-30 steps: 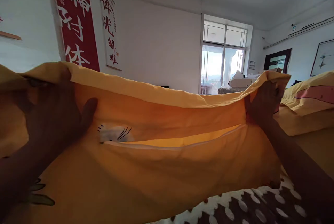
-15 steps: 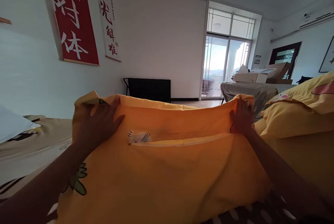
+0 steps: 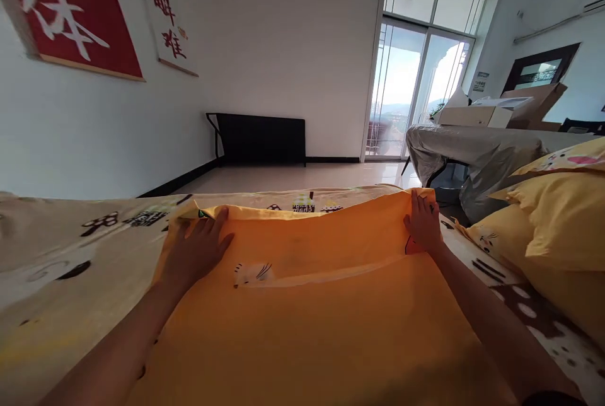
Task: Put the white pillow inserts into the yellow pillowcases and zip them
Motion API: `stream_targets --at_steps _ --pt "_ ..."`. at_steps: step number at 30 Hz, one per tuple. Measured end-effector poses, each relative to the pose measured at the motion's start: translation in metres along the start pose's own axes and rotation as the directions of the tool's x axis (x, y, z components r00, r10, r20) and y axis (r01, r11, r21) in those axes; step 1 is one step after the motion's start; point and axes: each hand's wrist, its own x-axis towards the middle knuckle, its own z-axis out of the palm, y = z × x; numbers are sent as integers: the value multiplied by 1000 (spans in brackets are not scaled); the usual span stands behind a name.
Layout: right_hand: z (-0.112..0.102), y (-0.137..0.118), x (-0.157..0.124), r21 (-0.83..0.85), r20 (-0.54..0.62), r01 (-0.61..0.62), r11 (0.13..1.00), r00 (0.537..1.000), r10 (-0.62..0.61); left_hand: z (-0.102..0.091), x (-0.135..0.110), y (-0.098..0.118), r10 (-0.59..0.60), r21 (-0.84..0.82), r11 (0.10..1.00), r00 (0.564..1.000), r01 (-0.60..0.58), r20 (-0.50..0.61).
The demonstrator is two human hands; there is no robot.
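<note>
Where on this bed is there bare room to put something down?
The sheet left of the orange cover lies free. A narrow strip runs between cover and yellow pillows at right. The cover's far corners are crowded: left hand and right hand rest there.

The orange pillowcase (image 3: 321,330) ran off the bottom edge, the red banner (image 3: 70,9) off the top. Whether the left hand (image 3: 196,251) and right hand (image 3: 422,224) gripped or pressed its hem was unclear.
</note>
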Motion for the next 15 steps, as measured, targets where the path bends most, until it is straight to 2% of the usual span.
stream_targets --at_steps 3,5,8,10,12,13,15 --pt "36 -7 -8 26 96 17 1000 995 -20 36 0 11 -24 -99 995 995 33 98" --pt "58 -11 -14 32 158 6 999 987 -11 57 -2 15 -71 -155 983 981 100 183" --pt "86 -14 -25 30 284 -23 999 959 14 84 -10 12 -166 -207 945 918 252 361" --pt "102 -12 -33 46 406 -81 996 912 56 102 -17 5 -206 -209 918 855 338 476" --pt "113 -9 -42 53 518 -160 986 848 109 118 -24 -3 -204 -204 909 815 364 542" --pt "116 -6 -46 49 557 -182 982 821 124 125 -28 -7 -192 -208 910 811 358 553" --pt "117 0 -53 37 599 -170 985 792 115 132 -33 -15 -155 -226 922 833 315 532"
